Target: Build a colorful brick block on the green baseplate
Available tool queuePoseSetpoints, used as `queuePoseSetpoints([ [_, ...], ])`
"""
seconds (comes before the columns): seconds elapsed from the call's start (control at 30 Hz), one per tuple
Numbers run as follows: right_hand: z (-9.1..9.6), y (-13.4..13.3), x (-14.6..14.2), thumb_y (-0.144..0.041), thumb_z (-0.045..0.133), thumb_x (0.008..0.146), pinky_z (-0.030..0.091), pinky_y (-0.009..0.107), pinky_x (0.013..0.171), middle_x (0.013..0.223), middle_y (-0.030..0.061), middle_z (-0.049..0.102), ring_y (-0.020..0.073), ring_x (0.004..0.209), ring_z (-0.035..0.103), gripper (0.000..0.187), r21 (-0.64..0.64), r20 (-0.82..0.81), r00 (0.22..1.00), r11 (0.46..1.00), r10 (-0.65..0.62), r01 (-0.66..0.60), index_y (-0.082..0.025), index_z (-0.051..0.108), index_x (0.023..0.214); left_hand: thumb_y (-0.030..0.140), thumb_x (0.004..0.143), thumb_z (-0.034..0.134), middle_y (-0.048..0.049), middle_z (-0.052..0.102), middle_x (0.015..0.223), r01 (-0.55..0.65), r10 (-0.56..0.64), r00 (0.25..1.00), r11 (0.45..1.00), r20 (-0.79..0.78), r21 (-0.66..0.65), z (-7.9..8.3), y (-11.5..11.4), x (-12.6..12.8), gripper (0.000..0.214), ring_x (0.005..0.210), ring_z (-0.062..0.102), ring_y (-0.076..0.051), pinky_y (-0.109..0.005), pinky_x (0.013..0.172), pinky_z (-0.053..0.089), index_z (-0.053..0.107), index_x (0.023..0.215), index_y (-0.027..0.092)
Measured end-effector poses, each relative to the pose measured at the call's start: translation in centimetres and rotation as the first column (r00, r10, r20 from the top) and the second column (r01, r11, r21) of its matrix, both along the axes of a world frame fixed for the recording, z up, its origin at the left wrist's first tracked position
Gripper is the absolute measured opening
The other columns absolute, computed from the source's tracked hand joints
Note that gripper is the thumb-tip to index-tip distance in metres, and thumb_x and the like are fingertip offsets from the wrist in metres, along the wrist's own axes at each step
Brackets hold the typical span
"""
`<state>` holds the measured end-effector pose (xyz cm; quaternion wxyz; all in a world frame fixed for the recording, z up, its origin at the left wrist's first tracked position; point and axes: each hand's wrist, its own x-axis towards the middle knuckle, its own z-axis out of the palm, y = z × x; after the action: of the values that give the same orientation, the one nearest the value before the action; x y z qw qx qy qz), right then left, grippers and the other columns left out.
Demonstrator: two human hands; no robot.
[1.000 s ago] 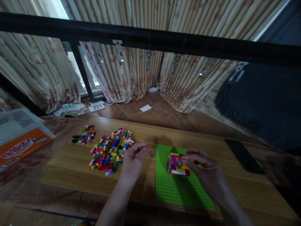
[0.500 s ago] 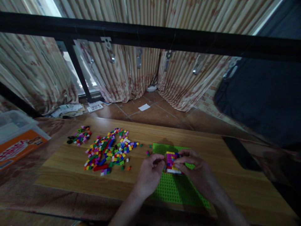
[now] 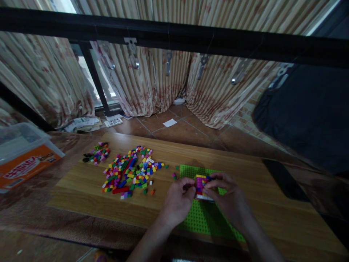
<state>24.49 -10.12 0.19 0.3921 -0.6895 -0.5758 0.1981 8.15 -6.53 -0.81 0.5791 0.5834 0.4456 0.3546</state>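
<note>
A small block built of toy bricks (image 3: 200, 183), magenta, yellow, blue, red and white, sits over the green studded baseplate (image 3: 200, 220). My left hand (image 3: 177, 203) has its fingers closed against the left side of this block. From the right, my right hand (image 3: 228, 192) grips the block, thumb on its top near the right edge and fingers curled behind. Those fingers cover part of the block's right side. Whether a loose brick is pinched in either hand is too small to tell.
Left of the baseplate, many loose bricks (image 3: 128, 174) lie spread on the wooden table (image 3: 92, 202), with a smaller heap (image 3: 97, 153) beyond. A clear box with an orange label (image 3: 29, 162) stands far left. A dark flat object (image 3: 285, 180) lies at the right. A black rail (image 3: 174, 32) crosses above.
The view has shifted slightly, so the table's things appear a little further right. Both hands stay at the brick block with nearly the same hold.
</note>
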Motion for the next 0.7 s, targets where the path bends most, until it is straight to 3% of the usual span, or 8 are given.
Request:
queuePoseSetpoints([
  [0.23,-0.17,0.24,0.09,-0.040,0.073,0.062,0.045,0.042,0.083,0.099,0.0055,0.064,0.0248,0.092,0.061,0.022,-0.051,-0.107,0.989,0.994,-0.105,0.100,-0.021,0.065,0.073,0.022,0.081,0.052,-0.0031,0.072,0.082,0.021,-0.021,1.000,1.000,-0.020,0.020,-0.36,0.07,0.01,0.020,0.073,0.065,-0.018,-0.029,0.068,0.048,0.069,0.091,0.021],
  [0.4,-0.07,0.35,0.10,-0.037,0.074,0.058,0.047,0.036,0.073,0.085,0.0039,0.068,0.0234,0.080,0.063,0.027,-0.169,-0.219,0.964,0.979,-0.150,0.114,-0.020,0.063,0.076,0.022,0.082,0.051,-0.0027,0.071,0.081,0.024,-0.022,0.998,0.999,-0.058,0.033,-0.44,0.01,0.06,0.020,0.072,0.064,-0.018,-0.029,0.067,0.047,0.069,0.091,0.021],
  [0.7,0.17,0.45,0.11,-0.047,0.070,0.063,0.046,0.034,0.070,0.078,0.0024,0.067,0.0233,0.076,0.062,0.030,-0.220,-0.196,0.977,0.975,-0.086,0.042,-0.021,0.061,0.075,0.020,0.083,0.050,-0.0021,0.070,0.083,0.019,-0.005,0.982,0.997,-0.187,0.074,-0.54,0.62,-0.49,0.022,0.074,0.064,-0.015,-0.026,0.069,0.049,0.068,0.096,0.019],
])
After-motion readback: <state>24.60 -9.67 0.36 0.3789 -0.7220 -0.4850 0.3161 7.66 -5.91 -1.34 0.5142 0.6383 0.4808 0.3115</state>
